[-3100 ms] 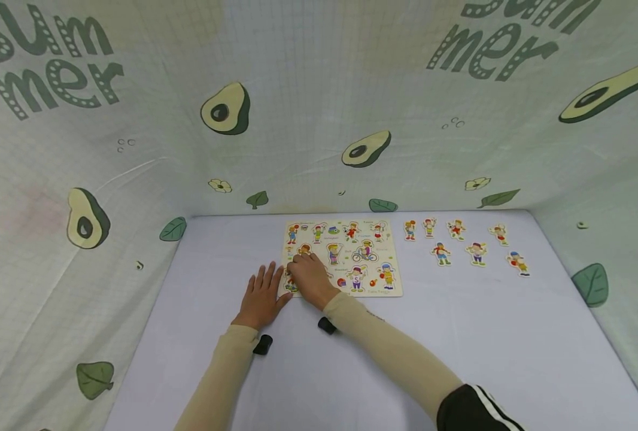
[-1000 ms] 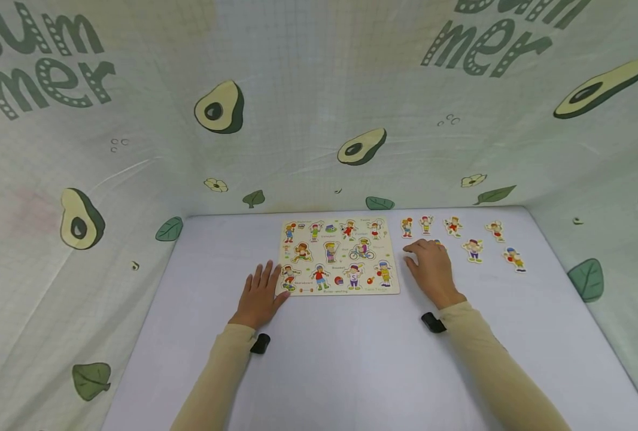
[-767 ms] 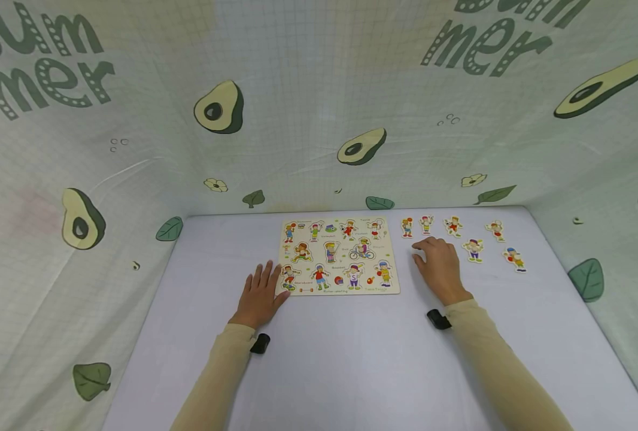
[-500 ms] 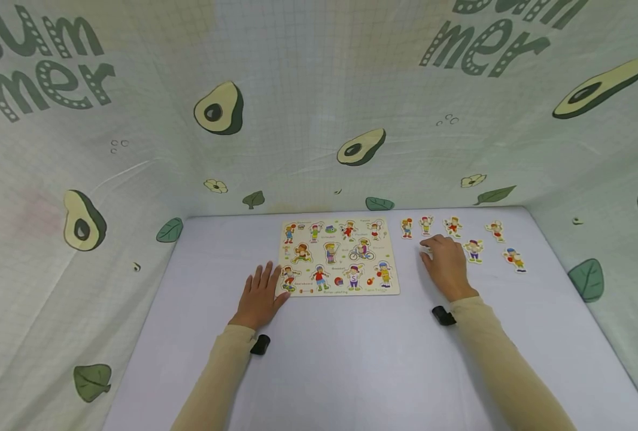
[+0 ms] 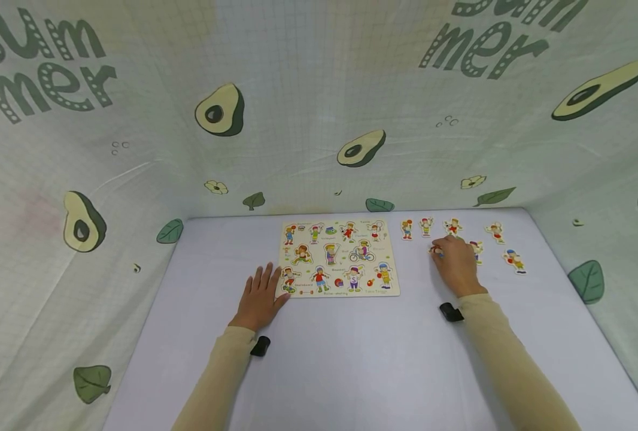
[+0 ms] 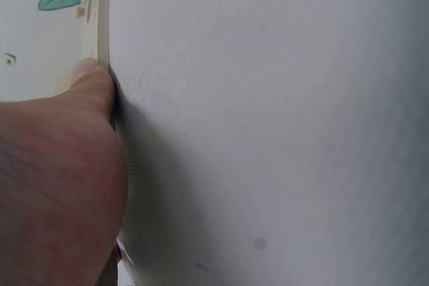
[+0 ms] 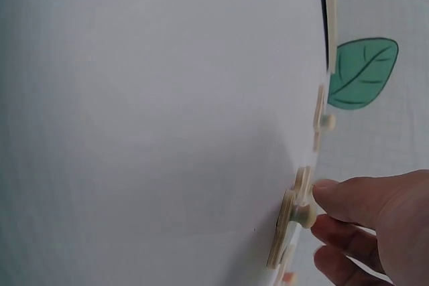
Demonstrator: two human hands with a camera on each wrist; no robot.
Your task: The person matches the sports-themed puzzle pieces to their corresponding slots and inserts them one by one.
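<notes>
My left hand (image 5: 257, 299) lies flat with fingers spread at the left side of a wooden puzzle board (image 5: 319, 251) printed with children playing sports. Its thumb (image 6: 94, 88) touches the board's edge in the left wrist view. To the right of the board, my right hand (image 5: 455, 263) is over a small child-shaped puzzle piece (image 5: 436, 251), partly hidden beneath it. In the right wrist view this piece (image 7: 280, 232) lies with its round knob (image 7: 305, 215) up. Thumb and bent fingers stand right beside the knob, which remains fully visible.
Several other child-shaped pieces lie around the right hand, among them a boy in red (image 5: 452, 226), a girl with a racket (image 5: 495, 231) and a player with a ball (image 5: 515, 261). All rest on a white table (image 5: 340, 359) with a curtain (image 5: 297, 108) behind.
From the board's lower left, my right hand has moved right to the loose pieces, then slid slightly further right, uncovering part of the piece under it. The left hand has stayed put.
</notes>
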